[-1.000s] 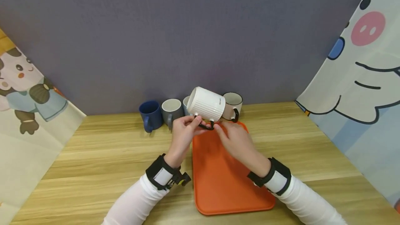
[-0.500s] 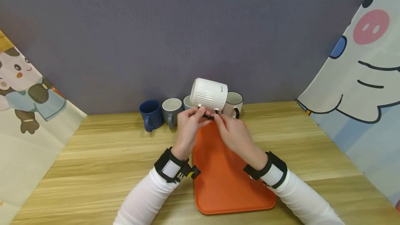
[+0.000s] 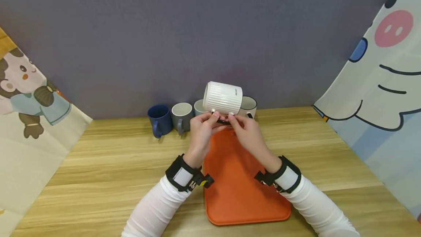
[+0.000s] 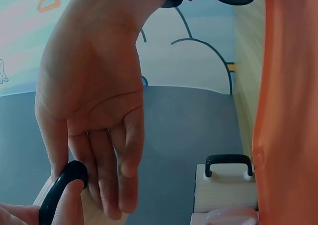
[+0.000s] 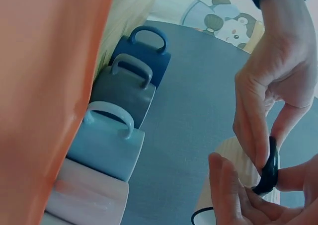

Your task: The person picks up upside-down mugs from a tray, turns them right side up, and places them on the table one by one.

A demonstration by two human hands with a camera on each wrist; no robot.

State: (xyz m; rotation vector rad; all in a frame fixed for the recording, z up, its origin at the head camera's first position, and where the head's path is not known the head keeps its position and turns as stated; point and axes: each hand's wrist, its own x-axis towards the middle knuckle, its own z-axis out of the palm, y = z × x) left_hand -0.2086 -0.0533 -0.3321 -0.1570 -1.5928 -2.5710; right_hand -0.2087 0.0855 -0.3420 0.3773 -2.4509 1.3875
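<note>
A white ribbed mug [image 3: 225, 98] is held up on its side, mouth toward the right and black handle downward, with small dark lettering near one end. My left hand [image 3: 201, 134] pinches one end of the black handle [image 4: 62, 187] between thumb and fingers. At the handle's other end my right hand [image 3: 251, 138] pinches it with thumb and fingertips. In the right wrist view both hands' fingers meet around the handle [image 5: 270, 170]. Beneath the hands lies an orange tray [image 3: 246, 193] on the wooden table.
Along the grey back wall stand a dark blue mug [image 3: 161, 118], a grey mug [image 3: 184, 121], a light blue mug [image 3: 200, 108], a pink mug [image 5: 92, 190] and a cream mug [image 4: 226, 183] with a black handle. Cartoon cloths [image 3: 391, 90] hang at both sides.
The white mug has risen, shifted slightly right and turned closer to level. Both hands moved up with it, the right one closing in on the handle. The row of mugs stayed put.
</note>
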